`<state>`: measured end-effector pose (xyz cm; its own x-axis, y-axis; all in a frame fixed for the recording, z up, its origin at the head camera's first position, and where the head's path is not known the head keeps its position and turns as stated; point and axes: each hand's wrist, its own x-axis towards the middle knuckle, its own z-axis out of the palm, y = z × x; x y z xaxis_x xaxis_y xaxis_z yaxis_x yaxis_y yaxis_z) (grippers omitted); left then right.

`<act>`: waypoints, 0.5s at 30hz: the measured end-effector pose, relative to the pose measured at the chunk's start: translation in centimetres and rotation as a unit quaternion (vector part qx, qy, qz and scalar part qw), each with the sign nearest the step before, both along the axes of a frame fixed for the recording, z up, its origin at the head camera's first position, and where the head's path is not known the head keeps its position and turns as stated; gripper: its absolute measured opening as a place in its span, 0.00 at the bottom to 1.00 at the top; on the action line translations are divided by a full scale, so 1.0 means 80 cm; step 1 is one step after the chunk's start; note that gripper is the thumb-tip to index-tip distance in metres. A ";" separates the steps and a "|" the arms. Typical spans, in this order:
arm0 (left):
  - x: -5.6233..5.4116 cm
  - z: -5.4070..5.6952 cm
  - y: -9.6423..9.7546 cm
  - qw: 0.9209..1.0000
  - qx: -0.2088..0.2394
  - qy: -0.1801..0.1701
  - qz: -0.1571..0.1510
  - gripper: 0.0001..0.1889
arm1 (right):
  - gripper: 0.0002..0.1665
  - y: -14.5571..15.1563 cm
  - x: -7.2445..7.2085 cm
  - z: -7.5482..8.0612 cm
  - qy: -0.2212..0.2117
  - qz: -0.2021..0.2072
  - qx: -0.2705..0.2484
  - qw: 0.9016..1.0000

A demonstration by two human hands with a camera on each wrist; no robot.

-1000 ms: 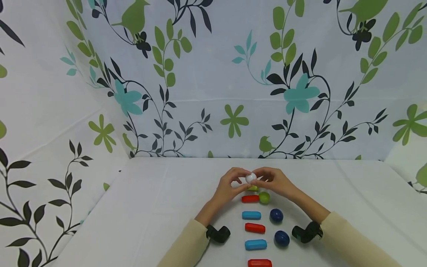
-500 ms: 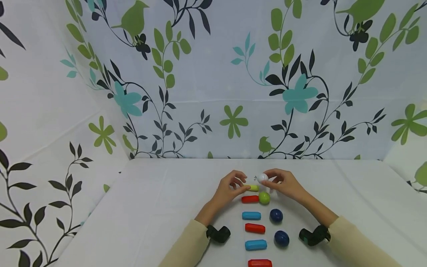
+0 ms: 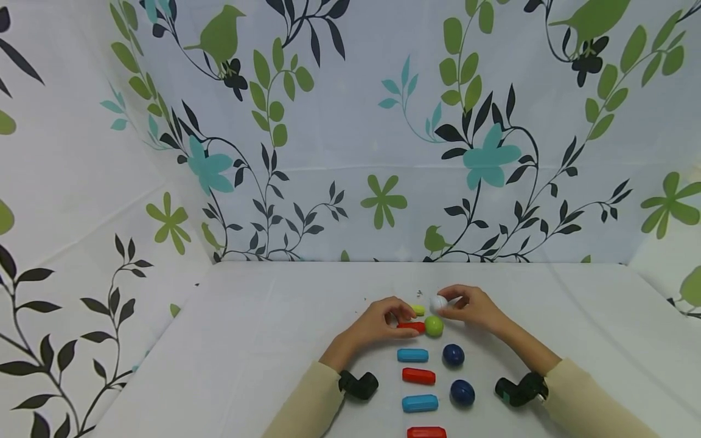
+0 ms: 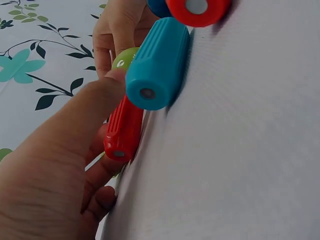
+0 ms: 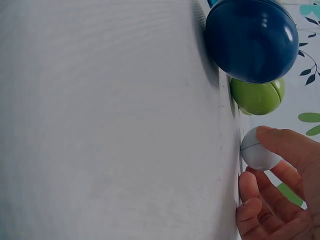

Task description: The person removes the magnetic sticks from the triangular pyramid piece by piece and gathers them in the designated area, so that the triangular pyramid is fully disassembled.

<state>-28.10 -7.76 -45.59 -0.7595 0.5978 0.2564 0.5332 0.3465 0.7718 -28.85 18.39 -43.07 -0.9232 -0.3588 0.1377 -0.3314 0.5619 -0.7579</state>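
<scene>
My right hand (image 3: 472,305) pinches a white ball (image 3: 438,303) between thumb and fingers at the table. A faint seam crosses the ball in the right wrist view. My left hand (image 3: 380,320) curls its thumb and fingers around a red ribbed bar (image 4: 125,129) with a grey metal-looking end. Part of this bar is hidden by the hand in the head view. Against the bar's right end sits a green ball (image 3: 434,326). Just beyond the left fingers lies a short yellow bar (image 3: 418,310), partly covered.
Nearer the body, blue bars (image 3: 413,355) and red bars (image 3: 418,376) lie in an alternating column. Two dark blue balls (image 3: 453,354) sit to their right. Small dark specks (image 3: 419,293) mark the white tabletop (image 3: 263,340) behind the hands. Patterned cloth (image 3: 328,152) hangs behind.
The hands have parted. My right hand has carried the white ball rightward and lowered it; my left hand has let go of the ball and come down around the red bar.
</scene>
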 end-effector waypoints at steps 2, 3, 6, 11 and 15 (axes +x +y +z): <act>0.000 -0.001 0.001 1.000 -0.008 -0.002 -0.007 0.15 | 0.24 0.000 0.001 0.001 -0.001 0.005 0.004 1.000; 0.001 -0.001 0.001 1.000 -0.013 -0.003 -0.009 0.15 | 0.24 0.001 0.002 0.001 -0.002 0.007 0.005 1.000; 0.004 0.001 0.003 1.000 -0.026 -0.009 -0.007 0.15 | 0.24 0.001 0.004 0.002 -0.002 0.011 0.009 1.000; 0.006 0.004 0.002 0.999 -0.039 -0.014 -0.001 0.15 | 0.26 0.002 0.006 0.004 -0.009 0.012 0.002 1.000; 0.005 0.005 0.000 0.999 -0.045 -0.009 0.003 0.14 | 0.28 0.004 0.007 0.005 -0.021 0.012 -0.014 1.000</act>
